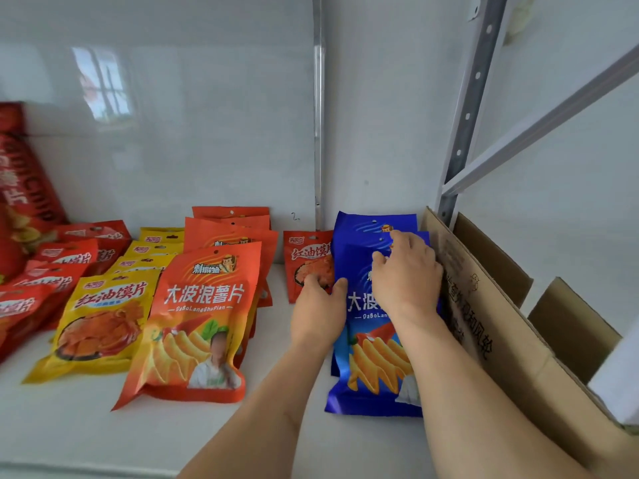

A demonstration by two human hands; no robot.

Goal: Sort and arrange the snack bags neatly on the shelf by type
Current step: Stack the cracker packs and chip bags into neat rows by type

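Observation:
A stack of blue chip bags (373,357) lies on the white shelf (86,426) at the right, against a cardboard box. My left hand (318,309) grips the stack's left edge, thumb on the front bag. My right hand (408,274) lies over the upper part of the stack, with thumb and fingers curled at the bags' tops and right edge. A small red bag (304,257) stands just behind my left hand. To the left lie a row of orange chip bags (204,312), a row of yellow bags (103,323) and several small red bags (52,271).
An open cardboard box (501,340) stands at the right, touching the blue bags. A large red bag (20,188) leans at the far left. A grey perforated shelf upright (463,133) rises behind the box. A white wall backs the shelf.

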